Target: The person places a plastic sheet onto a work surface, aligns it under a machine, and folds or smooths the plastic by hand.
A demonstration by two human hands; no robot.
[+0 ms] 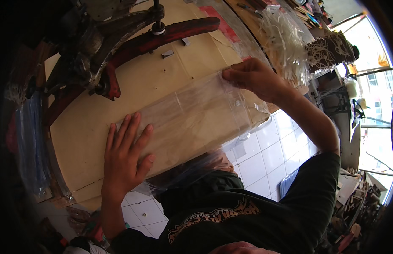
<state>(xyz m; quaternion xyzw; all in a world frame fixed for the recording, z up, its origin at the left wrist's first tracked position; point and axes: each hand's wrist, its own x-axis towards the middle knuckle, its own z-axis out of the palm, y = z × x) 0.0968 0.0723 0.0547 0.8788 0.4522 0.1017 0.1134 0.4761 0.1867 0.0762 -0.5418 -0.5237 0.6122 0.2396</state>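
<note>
A sheet of clear plastic film [188, 112] lies over a tan, paper-covered board [86, 135], and its near edge droops past the board toward my lap. My left hand [128, 148] rests flat on the film's left end with the fingers apart. At the film's far right corner, my right hand [251, 78] pinches the edge between thumb and curled fingers. Beyond the film stands a dark metal machine [95, 55] with a curved red arm [175, 36] reaching over the board.
A bundle of clear plastic strips [285, 42] lies at the back right beside a brown roll wound with string [332, 51]. Blue plastic sheets [31, 144] hang at the left. White floor tiles [264, 148] show below, and scrap pieces [357, 211] are heaped at the right.
</note>
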